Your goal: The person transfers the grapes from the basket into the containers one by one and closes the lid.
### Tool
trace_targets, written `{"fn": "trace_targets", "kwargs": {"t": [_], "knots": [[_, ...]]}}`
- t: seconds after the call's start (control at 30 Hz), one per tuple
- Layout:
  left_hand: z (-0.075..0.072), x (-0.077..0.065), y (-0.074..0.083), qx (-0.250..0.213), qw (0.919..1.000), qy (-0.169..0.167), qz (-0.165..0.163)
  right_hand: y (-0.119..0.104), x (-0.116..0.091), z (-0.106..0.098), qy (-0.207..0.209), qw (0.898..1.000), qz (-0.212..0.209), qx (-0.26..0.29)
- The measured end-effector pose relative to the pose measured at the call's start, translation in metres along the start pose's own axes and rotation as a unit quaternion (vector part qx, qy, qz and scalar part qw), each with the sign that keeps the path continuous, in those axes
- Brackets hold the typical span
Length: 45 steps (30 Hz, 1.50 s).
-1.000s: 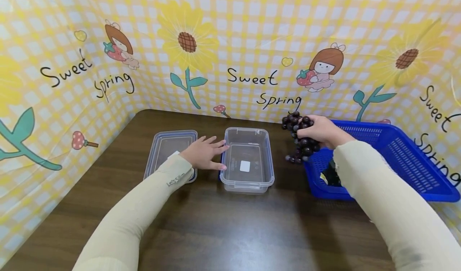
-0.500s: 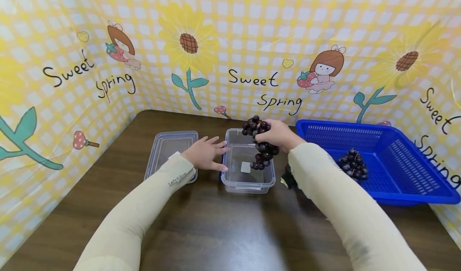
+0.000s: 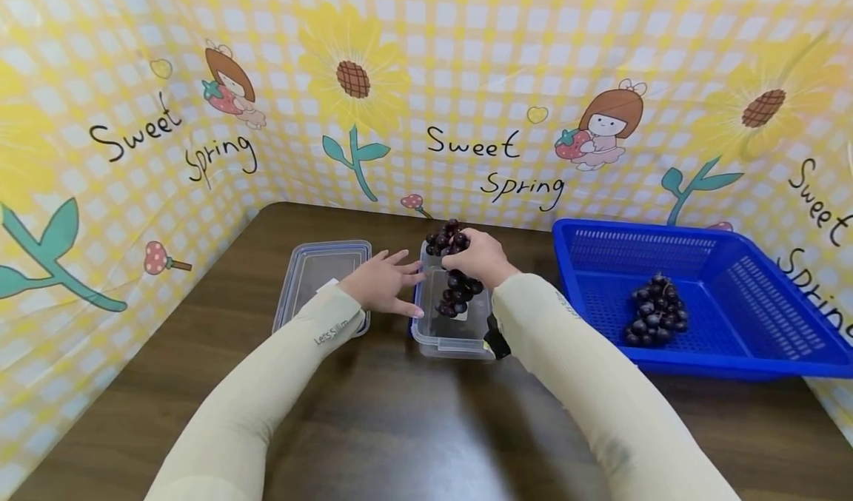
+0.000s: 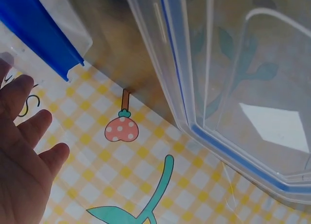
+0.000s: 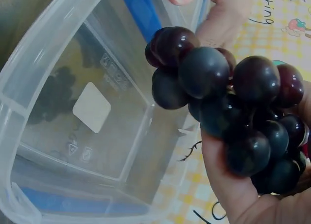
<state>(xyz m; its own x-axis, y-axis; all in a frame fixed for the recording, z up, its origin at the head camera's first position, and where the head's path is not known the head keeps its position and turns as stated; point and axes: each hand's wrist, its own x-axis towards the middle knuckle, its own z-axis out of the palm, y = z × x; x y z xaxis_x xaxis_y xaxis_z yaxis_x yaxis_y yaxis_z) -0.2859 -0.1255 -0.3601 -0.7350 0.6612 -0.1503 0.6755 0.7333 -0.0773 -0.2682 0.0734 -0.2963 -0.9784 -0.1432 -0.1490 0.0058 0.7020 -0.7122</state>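
A bunch of dark grapes [image 3: 460,288] hangs over the clear plastic food container [image 3: 453,345], gripped from above by my right hand [image 3: 481,258]. In the right wrist view the grapes [image 5: 228,112] sit against the thumb, above the container's bottom with its white sticker [image 5: 91,107]. My left hand [image 3: 381,283] lies with fingers spread, fingertips at the container's left rim. Under the left wrist is the clear lid [image 3: 320,268] with a blue seal, flat on the table. The left wrist view shows the fingers [image 4: 36,127] near a blue side clip [image 4: 41,29].
At the right stands a blue plastic basket [image 3: 740,320] with another bunch of dark grapes [image 3: 656,312] in it. A yellow checked cloth [image 3: 373,168] with printed flowers rises behind and beside the brown table [image 3: 400,427].
My right hand has carried the grapes left from beside the blue basket to over the container, now slightly lower. The left hand has stayed at the container's rim.
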Motion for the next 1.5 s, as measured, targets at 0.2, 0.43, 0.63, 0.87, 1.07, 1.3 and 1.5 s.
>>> {"fn": "trace_targets", "kwargs": {"t": [0.2, 0.43, 0.63, 0.87, 1.07, 1.3, 1.5], "knots": [[-0.003, -0.006, -0.003, 0.019, 0.9997, 0.013, -0.008, 0.002, 0.002, 0.017, -0.008, 1.0, 0.002, 0.018], [0.0, -0.009, 0.0, 0.014, 0.9999, 0.003, -0.004, 0.017, 0.002, 0.035, 0.009, 0.999, 0.033, 0.004], [0.002, -0.005, 0.011, 0.016, 0.9999, -0.005, 0.0, 0.032, -0.003, 0.042, 0.009, 0.999, 0.032, 0.002], [0.001, -0.003, 0.015, 0.001, 1.0, 0.001, 0.006, 0.046, -0.005, 0.055, -0.033, 0.996, 0.069, 0.046], [-0.001, -0.008, 0.007, -0.006, 0.9999, -0.005, -0.007, 0.039, 0.0, 0.056, -0.074, 0.993, 0.077, 0.058], [0.004, -0.009, 0.003, -0.017, 0.9997, -0.015, -0.003, 0.035, -0.001, 0.023, -0.098, 0.99, 0.082, 0.066], [0.0, -0.004, 0.003, -0.018, 0.9997, -0.013, 0.014, 0.045, -0.006, -0.037, -0.186, 0.978, 0.078, 0.05]]}}
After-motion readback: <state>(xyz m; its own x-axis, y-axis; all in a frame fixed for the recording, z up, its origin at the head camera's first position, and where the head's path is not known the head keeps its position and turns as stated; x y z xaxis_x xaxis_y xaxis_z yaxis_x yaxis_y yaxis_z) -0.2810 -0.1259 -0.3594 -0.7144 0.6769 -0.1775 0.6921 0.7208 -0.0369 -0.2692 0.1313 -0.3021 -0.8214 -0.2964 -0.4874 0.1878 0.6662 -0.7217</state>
